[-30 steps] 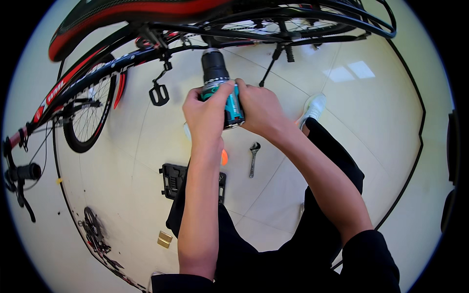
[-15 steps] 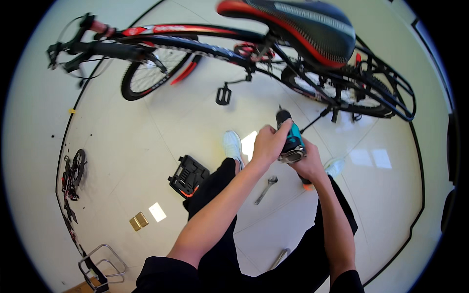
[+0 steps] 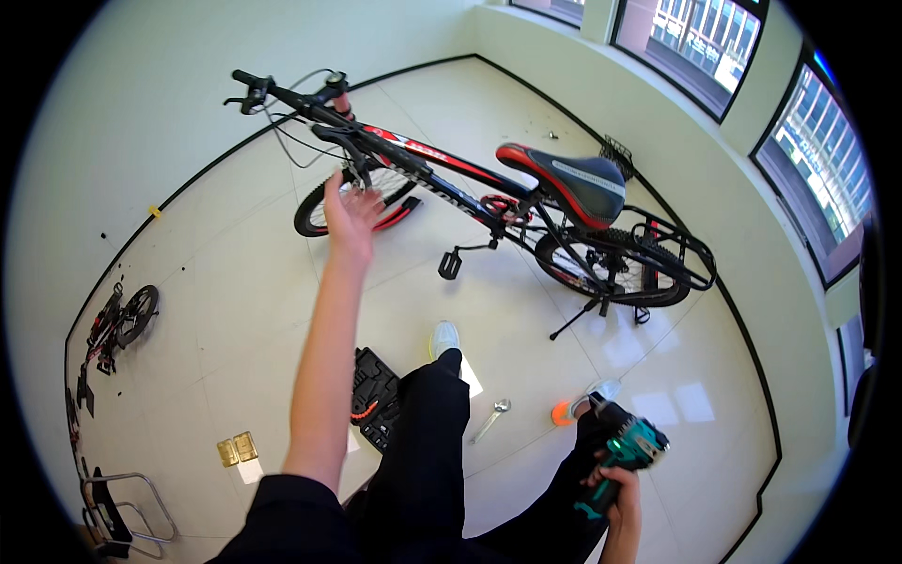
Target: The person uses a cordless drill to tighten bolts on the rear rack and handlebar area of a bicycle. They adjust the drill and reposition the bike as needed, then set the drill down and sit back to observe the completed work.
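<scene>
A black and red bicycle [image 3: 451,174] stands on its kickstand across the far side. My left hand [image 3: 351,218] is stretched out toward its front wheel [image 3: 310,209], fingers apart and holding nothing; whether it touches the bike I cannot tell. Low on the right, my right hand [image 3: 620,493] wraps round the handle of a teal and black cordless drill [image 3: 634,442]. The drill is held above my right leg, its chuck tilted toward the upper left. A black saddle with red edging [image 3: 573,188] tops the bike.
An open black tool case [image 3: 374,395] lies beside my left leg. A wrench [image 3: 490,420] rests between my feet. Gold-coloured packets [image 3: 237,448] lie at the left, near a metal-framed chair [image 3: 132,508]. Bike parts [image 3: 117,329] line the left wall; windows [image 3: 695,47] are at upper right.
My hands have parted: the left let go of the drill and reached up and left, while the right carried the drill down and right. The view has shifted, showing more wall and windows.
</scene>
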The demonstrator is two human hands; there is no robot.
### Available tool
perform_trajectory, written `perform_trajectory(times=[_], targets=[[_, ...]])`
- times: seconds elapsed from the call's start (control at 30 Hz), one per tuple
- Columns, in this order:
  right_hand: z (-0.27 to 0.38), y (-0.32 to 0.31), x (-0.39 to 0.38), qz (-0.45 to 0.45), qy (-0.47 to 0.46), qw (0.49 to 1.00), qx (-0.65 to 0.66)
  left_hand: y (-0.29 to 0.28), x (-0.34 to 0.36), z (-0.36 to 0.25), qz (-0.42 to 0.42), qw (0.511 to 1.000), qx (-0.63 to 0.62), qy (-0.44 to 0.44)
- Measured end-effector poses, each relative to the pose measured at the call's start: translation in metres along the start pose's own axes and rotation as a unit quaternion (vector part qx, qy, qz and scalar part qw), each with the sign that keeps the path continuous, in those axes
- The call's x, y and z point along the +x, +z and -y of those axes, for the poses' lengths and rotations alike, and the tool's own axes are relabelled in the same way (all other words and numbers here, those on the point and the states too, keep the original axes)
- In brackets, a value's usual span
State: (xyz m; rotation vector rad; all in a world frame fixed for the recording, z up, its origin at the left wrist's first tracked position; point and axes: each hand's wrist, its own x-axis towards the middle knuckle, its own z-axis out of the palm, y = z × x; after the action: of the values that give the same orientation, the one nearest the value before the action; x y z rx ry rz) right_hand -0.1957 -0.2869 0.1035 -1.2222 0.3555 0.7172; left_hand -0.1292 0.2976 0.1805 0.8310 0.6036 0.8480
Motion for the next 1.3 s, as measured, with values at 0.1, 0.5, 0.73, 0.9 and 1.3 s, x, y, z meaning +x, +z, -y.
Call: perform_trajectory(times=[0.1,0.5,0.73,0.9,1.3], targets=[[-0.005,-0.007,-0.04,-0.049,-0.029,0.998,0.031,0.023,0.049,-0.061,0.113,0.985,-0.094,-0.086],[-0.066,-0.047,-0.07,0.003,-0.008,0.998,0.066,0.044,0.068,-0.023,0.145,0.944,-0.252,-0.16],[-0.038,-0.066,-0.044,0.01,-0.021,0.995,0.099,-0.009,0.043,-0.054,0.128,0.947,-0.212,-0.204],[-0.03,-0.06,-0.04,0.007,-0.005,0.995,0.098,-0.035,0.047,-0.054,0.116,0.958,-0.153,-0.214],[-0.043,-0.034,-0.051,0.005,-0.001,0.999,0.041,-0.033,0.063,-0.073,0.035,0.977,0.038,-0.206]])
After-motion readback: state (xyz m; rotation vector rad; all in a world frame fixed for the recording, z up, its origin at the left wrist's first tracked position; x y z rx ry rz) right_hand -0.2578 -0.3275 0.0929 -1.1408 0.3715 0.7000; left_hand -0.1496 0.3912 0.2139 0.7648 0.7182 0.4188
